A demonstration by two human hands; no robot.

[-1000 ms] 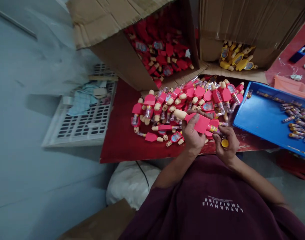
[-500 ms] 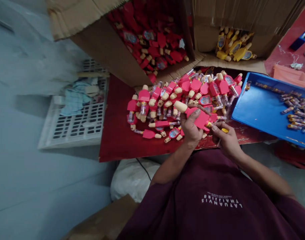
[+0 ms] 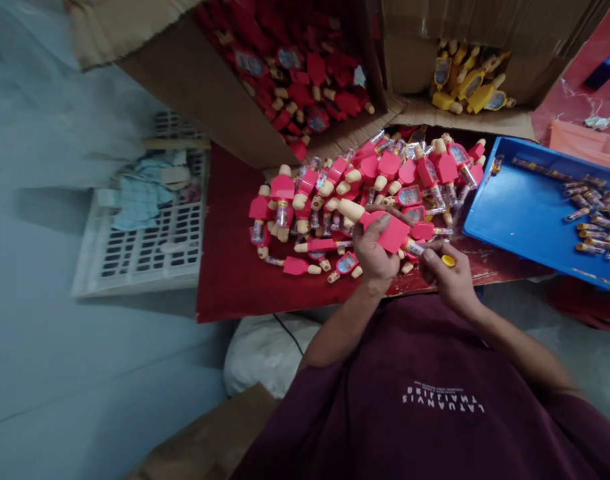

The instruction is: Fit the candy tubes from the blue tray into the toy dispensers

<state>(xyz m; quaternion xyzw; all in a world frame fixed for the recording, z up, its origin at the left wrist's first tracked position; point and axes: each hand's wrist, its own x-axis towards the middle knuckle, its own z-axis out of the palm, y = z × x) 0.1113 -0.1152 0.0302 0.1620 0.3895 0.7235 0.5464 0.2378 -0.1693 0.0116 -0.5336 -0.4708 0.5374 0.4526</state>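
My left hand [image 3: 377,250] is closed around a pinkish-red plastic toy [image 3: 392,232] with a beige rounded tip pointing to the upper left. From the toy's other end a small clear tube [image 3: 413,247] with a pale label sticks out toward my right hand [image 3: 449,273]. The right fingers pinch the tube's far end, partly hiding it. A round yellow cap [image 3: 448,261] also shows among those fingers. Just beyond both hands lies a pile of similar red toys [image 3: 295,267], many with clear tubes attached.
On the right is a blue tray [image 3: 509,213] with several loose tubes [image 3: 592,233]. Behind the pile, one cardboard box [image 3: 169,87] contains red toys and another [image 3: 465,23] yellow toys [image 3: 479,97]. A white plastic crate [image 3: 87,267] with a cloth [image 3: 139,200] stands left of the red table [image 3: 225,287].
The tube's labelled side now shows between the toy and my right fingers, where only a yellow end was visible before. The view has shifted slightly; both hands keep their grip.
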